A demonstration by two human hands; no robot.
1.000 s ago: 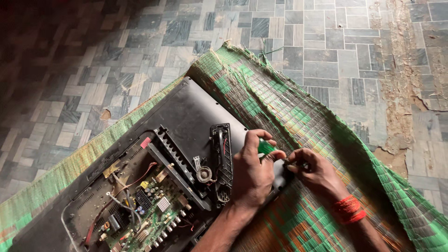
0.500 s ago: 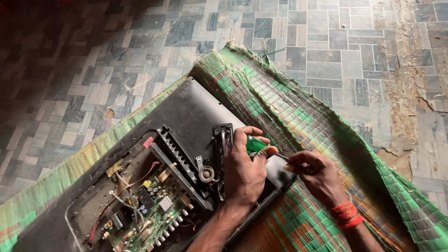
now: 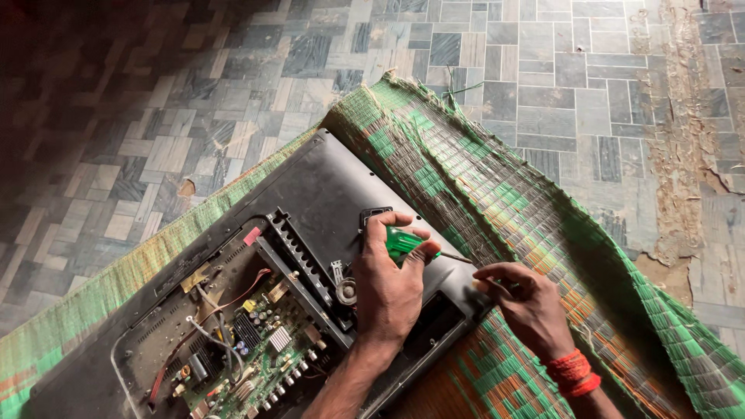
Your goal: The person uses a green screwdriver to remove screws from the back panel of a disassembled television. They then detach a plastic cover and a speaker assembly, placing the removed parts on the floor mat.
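Over the dark panel (image 3: 326, 186), left hand (image 3: 388, 283) fingers grip a translucent-green-handled screwdriver (image 3: 403, 242).

We see the left hand (image 3: 392, 291) has slid up and left along the dark back panel (image 3: 326, 186); a second ago it was pressed against the right hand (image 3: 524, 306), now the two are apart. The green-handled screwdriver (image 3: 407, 244) moved with it: the handle sits in our left grip and the shaft now shows bare, pointing toward the right hand's fingertips (image 3: 485, 278). Before, that shaft was hidden between the hands. The right hand shifted slightly off the panel edge onto the woven mat (image 3: 497, 178). Our view drifted a little, so the open circuit board (image 3: 248, 349) sits lower in frame.
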